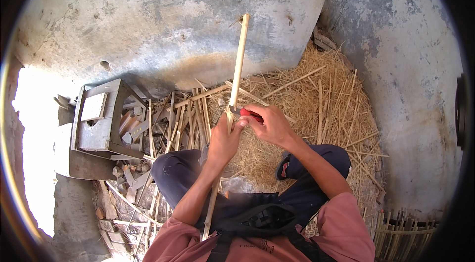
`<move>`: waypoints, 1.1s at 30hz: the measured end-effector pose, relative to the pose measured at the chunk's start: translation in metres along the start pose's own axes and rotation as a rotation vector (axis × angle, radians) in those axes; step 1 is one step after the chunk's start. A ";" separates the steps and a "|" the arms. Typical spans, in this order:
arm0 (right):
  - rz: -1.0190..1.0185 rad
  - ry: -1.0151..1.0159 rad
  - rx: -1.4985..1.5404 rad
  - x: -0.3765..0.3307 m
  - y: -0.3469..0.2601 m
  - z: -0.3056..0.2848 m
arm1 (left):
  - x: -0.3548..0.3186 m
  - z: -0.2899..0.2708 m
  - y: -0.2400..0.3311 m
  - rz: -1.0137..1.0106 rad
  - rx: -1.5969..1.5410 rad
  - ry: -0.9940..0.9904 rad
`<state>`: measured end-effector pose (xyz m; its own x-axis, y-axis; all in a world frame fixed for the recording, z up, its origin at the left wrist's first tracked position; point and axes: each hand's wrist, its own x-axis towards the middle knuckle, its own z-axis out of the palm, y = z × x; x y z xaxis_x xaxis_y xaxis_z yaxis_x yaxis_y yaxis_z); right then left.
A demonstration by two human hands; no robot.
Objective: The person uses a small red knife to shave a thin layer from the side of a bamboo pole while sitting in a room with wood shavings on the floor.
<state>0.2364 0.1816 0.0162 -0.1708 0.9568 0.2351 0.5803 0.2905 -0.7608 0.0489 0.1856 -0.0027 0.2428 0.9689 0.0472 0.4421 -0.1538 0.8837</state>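
Observation:
A long pale bamboo strip (240, 59) stands up in front of me, its lower part running back between my legs. My left hand (223, 139) is closed round it at about mid-length. In my right hand (269, 124) is a knife with a red handle (253, 115); its short dark blade (234, 109) meets the bamboo just above my left fist. My left thumb lies close to the right hand's fingers, by the knife handle. The blade's far edge is hidden behind the strip.
Straw-like shavings (302, 94) cover the ground ahead and to the right. Split bamboo pieces (190, 118) lie to the left, near a wooden box (101, 113) and rubble. Plastered walls (163, 24) close in ahead and right. A woven bamboo basket (405, 239) stands at lower right.

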 end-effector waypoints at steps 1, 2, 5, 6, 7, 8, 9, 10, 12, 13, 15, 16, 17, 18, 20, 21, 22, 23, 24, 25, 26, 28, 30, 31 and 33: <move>-0.009 0.010 0.009 0.000 0.000 0.000 | 0.000 -0.001 -0.001 0.000 0.003 -0.006; -0.018 0.019 0.017 0.000 0.000 0.000 | 0.000 -0.001 -0.001 -0.001 0.006 -0.012; -0.037 0.037 0.019 0.000 -0.005 -0.003 | -0.002 -0.003 0.003 -0.008 0.008 -0.013; -0.042 0.041 0.014 -0.001 -0.007 -0.004 | -0.002 -0.004 0.003 -0.004 0.001 -0.016; -0.051 0.047 0.010 -0.001 -0.007 -0.004 | -0.002 -0.005 0.004 0.000 -0.006 -0.019; -0.060 0.053 0.005 0.000 -0.008 -0.004 | -0.002 -0.005 0.004 0.004 -0.013 -0.021; -0.069 0.058 0.000 0.000 -0.007 -0.003 | -0.002 -0.005 0.004 0.010 -0.013 -0.017; -0.063 0.052 -0.013 0.000 -0.008 -0.004 | -0.002 -0.005 0.005 0.015 -0.013 -0.012; -0.050 0.041 -0.038 -0.001 -0.011 -0.006 | -0.003 -0.006 0.007 0.014 -0.009 -0.012; -0.055 0.053 -0.040 -0.001 -0.009 -0.005 | -0.003 -0.007 0.008 0.007 -0.005 -0.016; -0.065 0.077 -0.045 -0.001 -0.005 -0.002 | -0.003 -0.007 0.008 0.007 0.000 -0.018; -0.067 0.078 -0.048 -0.001 -0.005 -0.002 | -0.003 -0.007 0.007 0.013 0.000 -0.015; -0.070 0.079 -0.052 -0.001 -0.006 -0.002 | -0.002 -0.007 0.006 0.019 0.000 -0.013; -0.074 0.081 -0.056 0.000 -0.008 -0.003 | -0.002 -0.007 0.005 0.019 -0.001 -0.008; -0.052 0.057 -0.073 0.000 -0.010 -0.005 | -0.003 -0.007 0.004 0.018 -0.003 0.001; -0.039 0.045 -0.082 0.000 -0.011 -0.006 | -0.003 -0.007 0.004 0.022 -0.002 0.004; -0.051 0.055 -0.074 0.001 -0.011 -0.006 | -0.002 -0.007 0.004 0.026 -0.002 0.006; -0.062 0.065 -0.067 0.001 -0.010 -0.005 | -0.002 -0.007 0.004 0.029 -0.001 0.007; -0.073 0.075 -0.058 0.001 -0.009 -0.004 | -0.002 -0.008 0.005 0.022 -0.002 0.007; -0.077 0.075 -0.071 0.002 -0.009 -0.003 | -0.003 -0.009 0.008 0.015 -0.003 0.007; -0.082 0.075 -0.084 0.003 -0.008 -0.004 | -0.003 -0.009 0.010 0.008 -0.005 0.006; -0.104 0.087 -0.096 0.003 -0.007 -0.003 | -0.003 -0.010 0.011 0.013 -0.011 0.006; -0.137 0.109 -0.091 0.003 -0.006 -0.003 | -0.004 -0.010 0.013 -0.025 -0.007 -0.015; -0.041 0.115 -0.066 0.007 -0.005 -0.006 | -0.005 -0.010 0.014 -0.065 0.001 -0.037; 0.155 0.130 -0.019 0.021 0.000 -0.022 | -0.010 -0.005 0.014 -0.070 0.007 -0.084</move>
<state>0.2500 0.2016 0.0346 0.0251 0.9808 0.1934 0.6069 0.1388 -0.7825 0.0479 0.1745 0.0114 0.2823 0.9578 -0.0537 0.4660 -0.0879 0.8804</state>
